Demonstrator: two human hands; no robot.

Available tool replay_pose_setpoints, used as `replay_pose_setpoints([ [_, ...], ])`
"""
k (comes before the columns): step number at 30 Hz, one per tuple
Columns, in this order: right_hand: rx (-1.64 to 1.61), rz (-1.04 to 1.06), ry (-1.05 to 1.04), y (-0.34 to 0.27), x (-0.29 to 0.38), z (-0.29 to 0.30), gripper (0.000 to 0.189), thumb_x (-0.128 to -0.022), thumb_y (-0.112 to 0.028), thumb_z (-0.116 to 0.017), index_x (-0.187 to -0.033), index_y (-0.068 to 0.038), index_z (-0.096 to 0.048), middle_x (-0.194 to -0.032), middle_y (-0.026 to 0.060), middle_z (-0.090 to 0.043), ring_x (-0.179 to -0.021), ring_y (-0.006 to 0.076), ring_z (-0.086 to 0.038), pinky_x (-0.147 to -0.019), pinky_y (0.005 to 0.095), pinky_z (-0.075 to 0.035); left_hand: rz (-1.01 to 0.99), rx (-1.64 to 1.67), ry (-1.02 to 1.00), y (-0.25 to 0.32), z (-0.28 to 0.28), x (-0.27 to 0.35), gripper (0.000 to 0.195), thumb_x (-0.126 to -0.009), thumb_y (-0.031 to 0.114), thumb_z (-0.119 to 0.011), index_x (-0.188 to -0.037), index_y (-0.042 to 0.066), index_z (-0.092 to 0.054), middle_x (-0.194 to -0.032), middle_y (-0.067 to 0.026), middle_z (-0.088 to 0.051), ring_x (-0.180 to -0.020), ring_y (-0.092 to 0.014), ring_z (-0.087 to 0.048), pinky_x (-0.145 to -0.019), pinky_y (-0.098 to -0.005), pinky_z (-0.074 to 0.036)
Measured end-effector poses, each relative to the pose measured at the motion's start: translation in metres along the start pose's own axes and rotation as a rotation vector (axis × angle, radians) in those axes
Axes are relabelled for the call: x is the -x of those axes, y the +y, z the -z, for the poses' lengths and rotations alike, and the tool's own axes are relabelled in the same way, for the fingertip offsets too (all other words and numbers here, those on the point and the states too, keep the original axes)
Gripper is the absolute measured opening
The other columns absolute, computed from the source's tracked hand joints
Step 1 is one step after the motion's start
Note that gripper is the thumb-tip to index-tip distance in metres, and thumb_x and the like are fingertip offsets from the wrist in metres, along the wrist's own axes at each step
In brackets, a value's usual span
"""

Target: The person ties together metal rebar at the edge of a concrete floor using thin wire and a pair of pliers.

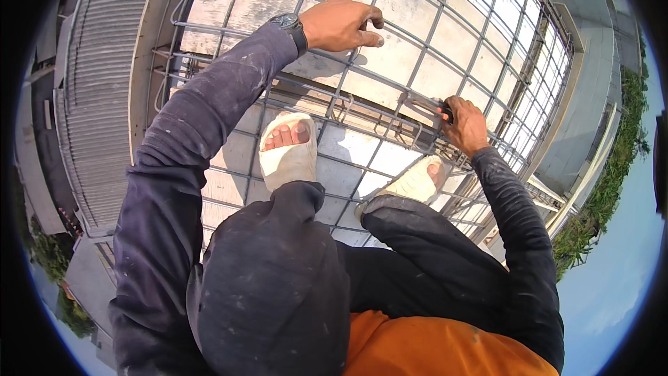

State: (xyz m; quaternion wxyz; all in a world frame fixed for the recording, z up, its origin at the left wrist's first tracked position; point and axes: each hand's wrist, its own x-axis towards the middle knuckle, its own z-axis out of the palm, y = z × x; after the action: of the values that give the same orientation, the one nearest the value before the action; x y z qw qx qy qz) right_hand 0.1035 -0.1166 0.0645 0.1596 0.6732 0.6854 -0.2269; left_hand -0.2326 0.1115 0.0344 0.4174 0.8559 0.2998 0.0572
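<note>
My left hand (342,26), with a watch (286,22) at the wrist, hovers over a mesh of steel reinforcing bars (433,51). Its fingers are curled, thumb and forefinger apart, and I see nothing between them. Lower and to the right, my right hand (466,124) grips a hand tool with dark and orange handles (443,110), probably pliers or pincers. The tool's metal end points left, close to the bars; its jaws are hard to make out. Between the hands, bent bar hooks (344,108) stick out along a gap in the pale formwork boards (365,83).
My feet, in pale worn footwear (289,164), stand on the lower mesh. Formwork side boards (143,57) edge the work at left and right. A corrugated roof (107,99) lies below on the left; trees (616,188) and sky show at right.
</note>
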Motion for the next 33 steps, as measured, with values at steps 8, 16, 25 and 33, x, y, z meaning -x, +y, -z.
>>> replay_pose_setpoints([
  [8, -0.089, 0.018, 0.091, -0.003, 0.004, 0.01, 0.035, -0.084, -0.012, -0.075, -0.117, -0.009, -0.066, -0.104, 0.0157, -0.073, -0.102, 0.0407, -0.07, -0.086, 0.05, -0.057, 0.029, -0.137, 0.349, -0.019, -0.065, 0.083, 0.032, -0.089, 0.031, -0.08, -0.116, 0.014, -0.076, -0.121, -0.0058, -0.07, -0.136, -0.025, -0.055, -0.126, -0.053, -0.026],
  [16, -0.251, -0.1, -0.034, -0.025, 0.01, 0.055, 0.036, -0.094, -0.02, -0.067, -0.128, -0.008, -0.064, -0.1, 0.0252, -0.076, -0.093, 0.0472, -0.074, -0.085, 0.054, -0.057, 0.041, -0.185, 0.463, -0.006, -0.101, 0.074, 0.023, -0.091, 0.027, -0.08, -0.111, 0.014, -0.077, -0.114, -0.0008, -0.071, -0.123, -0.021, -0.062, -0.126, -0.0551, -0.026],
  [25, -0.15, 0.047, 0.015, -0.066, 0.0, 0.11, 0.062, -0.094, -0.015, -0.068, -0.155, -0.019, -0.057, -0.104, 0.0195, -0.076, -0.087, 0.041, -0.075, -0.081, 0.0487, -0.059, -0.164, -0.096, 0.245, -0.019, -0.079, 0.064, 0.017, -0.093, 0.017, -0.077, -0.109, 0.011, -0.077, -0.112, -0.0025, -0.071, -0.113, -0.024, -0.064, -0.108, -0.0427, -0.047],
  [33, 0.559, 0.372, 0.203, -0.118, -0.057, 0.151, 0.071, -0.092, -0.013, -0.073, -0.16, -0.023, -0.053, -0.141, 0.0166, -0.062, -0.112, 0.0329, -0.07, -0.077, 0.0399, -0.064, -0.111, -0.15, 0.223, -0.029, -0.057, 0.066, 0.025, -0.093, 0.026, -0.078, -0.11, 0.008, -0.076, -0.109, -0.0067, -0.067, -0.114, -0.028, -0.062, -0.101, -0.0429, -0.051],
])
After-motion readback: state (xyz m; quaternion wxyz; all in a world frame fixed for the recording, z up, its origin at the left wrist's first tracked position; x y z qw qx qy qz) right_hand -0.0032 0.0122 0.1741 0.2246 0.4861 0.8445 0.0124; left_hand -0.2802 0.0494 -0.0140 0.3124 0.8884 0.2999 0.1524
